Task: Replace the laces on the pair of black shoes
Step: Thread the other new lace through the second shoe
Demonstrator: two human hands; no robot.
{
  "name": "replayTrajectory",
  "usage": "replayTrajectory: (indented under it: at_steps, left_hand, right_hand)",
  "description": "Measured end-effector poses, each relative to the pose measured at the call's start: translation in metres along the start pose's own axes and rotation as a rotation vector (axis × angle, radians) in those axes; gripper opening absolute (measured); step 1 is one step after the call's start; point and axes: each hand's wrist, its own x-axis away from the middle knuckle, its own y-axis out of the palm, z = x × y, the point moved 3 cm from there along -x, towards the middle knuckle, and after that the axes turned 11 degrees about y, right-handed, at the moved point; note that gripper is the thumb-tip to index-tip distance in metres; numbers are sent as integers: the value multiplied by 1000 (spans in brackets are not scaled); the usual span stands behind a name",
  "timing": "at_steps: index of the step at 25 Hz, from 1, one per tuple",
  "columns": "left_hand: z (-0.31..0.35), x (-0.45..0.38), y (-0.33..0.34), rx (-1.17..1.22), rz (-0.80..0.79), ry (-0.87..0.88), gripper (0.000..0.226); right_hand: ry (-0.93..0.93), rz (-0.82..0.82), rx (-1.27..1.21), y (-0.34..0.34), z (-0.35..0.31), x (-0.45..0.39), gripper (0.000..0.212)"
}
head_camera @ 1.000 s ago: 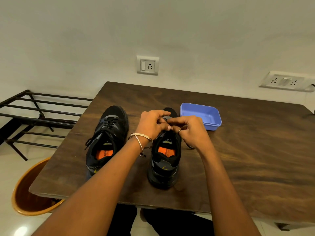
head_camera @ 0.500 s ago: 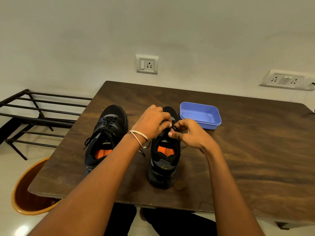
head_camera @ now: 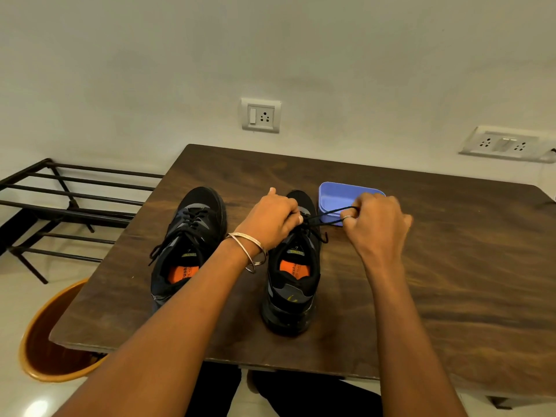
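Two black shoes with orange insoles stand side by side on the dark wooden table (head_camera: 421,281), toes pointing away from me. The left shoe (head_camera: 188,245) is laced with a black lace. My left hand (head_camera: 270,219) rests curled over the lacing of the right shoe (head_camera: 293,284) and pinches the lace there. My right hand (head_camera: 376,221) holds a loop of the black lace (head_camera: 326,213), stretched taut to the right from the shoe. A loose lace end hangs beside the right shoe's tongue.
A blue plastic tray (head_camera: 334,197) stands just behind my right hand. A black metal rack (head_camera: 69,206) is left of the table, with an orange bin (head_camera: 45,350) on the floor below the table's left corner. Wall sockets (head_camera: 261,115) are behind.
My right hand moved right, away from the shoe, drawing the lace out into a taut loop. My left hand stayed on the shoe's lacing.
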Motion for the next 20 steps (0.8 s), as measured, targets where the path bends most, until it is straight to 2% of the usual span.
replayTrajectory:
  at_steps: [3,6,8,10,12,14,18,20]
  left_hand:
    - [-8,4,1,74,61,-38,17]
    - [-12,7,0,119,108,-56,17]
    - [-12,9,1,170,140,-79,14]
    - [-14,11,2,240,181,-132,12]
    - [-14,10,7,305,222,-171,11]
    - [-10,10,11,361,241,-194,12]
    - [-9,13,9,420,246,-190,11]
    - [-11,13,4,311,209,-131,11]
  right_hand:
    - [293,-17,70,-7,35,-6,7]
    - [415,-147,143,-2,53,-10,9]
    - [386,-356,85,8,55,-14,15]
    - [220,-635,-124,21,42,-8,35]
    - [34,-751,-380,22,16,3,44]
    - [-74,-691,-467,23,-7,8,38]
    - [-175,-544,-352,28,-25,11,15]
    - [-164,-530,-356,29,-22,12,12]
